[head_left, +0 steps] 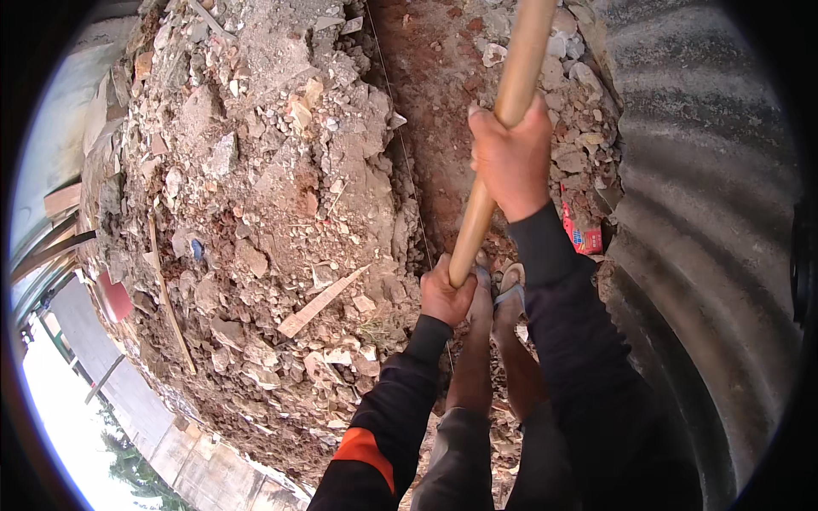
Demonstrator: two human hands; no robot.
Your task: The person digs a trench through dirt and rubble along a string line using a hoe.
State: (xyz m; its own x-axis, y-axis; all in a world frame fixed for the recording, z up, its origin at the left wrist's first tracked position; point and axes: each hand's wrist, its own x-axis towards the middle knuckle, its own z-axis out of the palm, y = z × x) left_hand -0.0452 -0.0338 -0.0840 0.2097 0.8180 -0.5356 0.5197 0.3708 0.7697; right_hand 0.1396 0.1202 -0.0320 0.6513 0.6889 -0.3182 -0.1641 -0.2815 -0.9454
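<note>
Both hands grip a long wooden handle (503,128) slanting over a reddish dirt trench (426,153) beside a rubble heap (256,187). The left hand (445,294) wraps its lower end, the right hand (511,157) clamps higher. Keeping the hands spaced and the feet (494,298) clear would likely steady each stroke.

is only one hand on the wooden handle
No, both hands grip the handle: the right hand higher up and the left hand at its lower end.
</note>
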